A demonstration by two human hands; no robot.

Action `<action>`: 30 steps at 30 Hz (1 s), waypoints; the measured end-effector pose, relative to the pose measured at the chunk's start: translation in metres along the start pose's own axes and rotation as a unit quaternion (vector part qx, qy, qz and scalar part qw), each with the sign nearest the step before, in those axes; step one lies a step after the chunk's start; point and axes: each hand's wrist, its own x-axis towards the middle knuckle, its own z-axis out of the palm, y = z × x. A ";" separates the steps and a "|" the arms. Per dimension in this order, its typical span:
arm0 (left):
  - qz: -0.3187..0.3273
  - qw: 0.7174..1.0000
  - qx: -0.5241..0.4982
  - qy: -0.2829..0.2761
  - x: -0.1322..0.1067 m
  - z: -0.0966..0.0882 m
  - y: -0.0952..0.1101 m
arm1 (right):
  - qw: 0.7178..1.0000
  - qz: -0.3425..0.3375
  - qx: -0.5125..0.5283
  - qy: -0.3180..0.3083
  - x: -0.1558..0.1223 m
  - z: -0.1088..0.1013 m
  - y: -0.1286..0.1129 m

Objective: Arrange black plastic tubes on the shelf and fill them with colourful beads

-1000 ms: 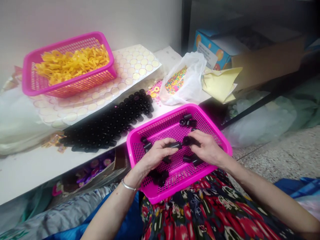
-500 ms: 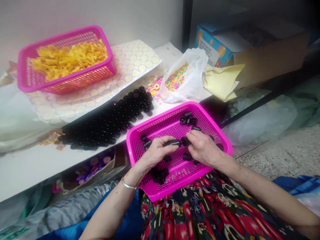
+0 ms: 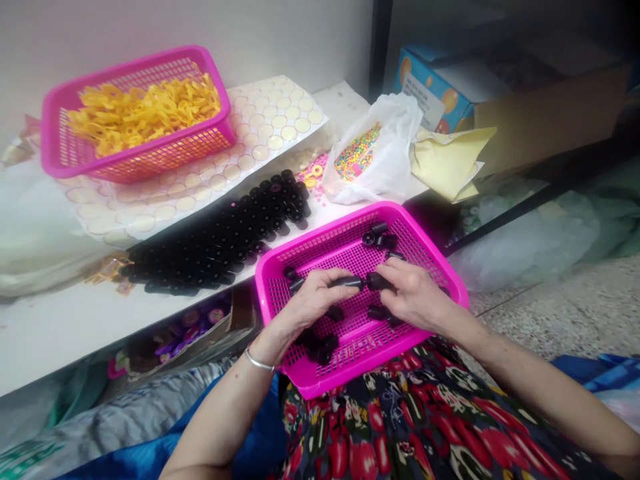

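Over a pink mesh basket [image 3: 350, 373] on my lap, both my hands are closed on small black parts. My left hand [image 3: 317, 297] pinches a black cylinder [image 3: 350, 283] between thumb and fingers, lying roughly sideways. Facing its end, a second black piece [image 3: 377, 281] is gripped by my right hand [image 3: 413, 290]; the two ends meet or nearly meet. Other loose black cylinders [image 3: 379, 236] lie in the basket's corners and under my hands. My fingers partly cover the held pieces.
On the white table [image 3: 60, 333], many black cylinders [image 3: 220, 230] stand in packed rows. Behind them are a pink basket of yellow plastic pieces [image 3: 145, 110], a sheet of round stickers [image 3: 270, 123] and a bag of coloured beads [image 3: 357, 157]. A blue box [image 3: 433, 90] stands back right.
Both hands stay over the basket. The black piece in my right hand shows more clearly now, its end towards the left-hand cylinder. The whole view has shifted slightly.
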 end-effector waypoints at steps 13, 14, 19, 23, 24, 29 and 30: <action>0.011 0.995 -0.099 0.010 0.003 -0.005 -0.007 | 0.984 0.045 0.173 -0.008 0.002 -0.004 0.001; 0.013 0.994 -0.109 0.015 0.004 -0.005 -0.008 | 0.984 0.041 0.174 -0.006 0.002 -0.004 0.001; 0.011 0.993 -0.115 0.024 0.005 -0.004 -0.009 | 0.985 0.015 0.171 -0.011 0.001 -0.005 0.003; 0.017 0.997 -0.070 0.015 0.004 -0.003 -0.006 | 0.996 -0.026 0.083 -0.010 -0.003 -0.004 0.000; 0.016 0.998 -0.052 0.011 0.003 -0.001 -0.005 | 0.998 -0.045 0.042 -0.008 -0.004 -0.003 -0.002; 0.013 0.999 -0.049 -0.013 0.003 0.010 0.001 | 0.988 -0.103 -0.112 0.008 -0.006 0.007 -0.009; 0.012 0.998 -0.063 -0.019 0.003 0.012 0.002 | 0.987 -0.103 -0.122 0.005 -0.006 0.008 -0.009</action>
